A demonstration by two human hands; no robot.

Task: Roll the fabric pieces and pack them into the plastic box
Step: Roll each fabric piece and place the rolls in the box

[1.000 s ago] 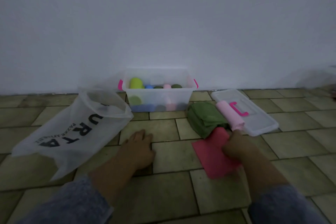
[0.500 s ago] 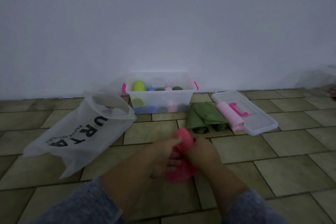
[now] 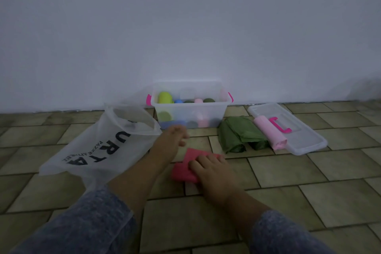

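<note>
A red fabric piece [image 3: 188,163] lies folded on the tiled floor in front of me. My right hand [image 3: 208,169] presses flat on its right part, fingers spread. My left hand [image 3: 173,136] hovers just beyond the fabric, blurred, fingers loosely extended and holding nothing. The clear plastic box [image 3: 190,109] with pink handles stands against the wall and holds several rolled pieces in yellow-green, blue, pink and dark green. Green fabric [image 3: 239,134] and a pink roll [image 3: 268,133] lie to the box's right.
The box's clear lid [image 3: 299,130] with a pink handle lies on the floor at the right, under the pink roll's far end. A translucent plastic bag [image 3: 103,144] with black lettering lies open at the left. A white wall runs behind everything.
Both hands held the red fabric up, bunched, half a second ago. Now it lies on the floor under my right hand, and my left hand has let go and moved forward.
</note>
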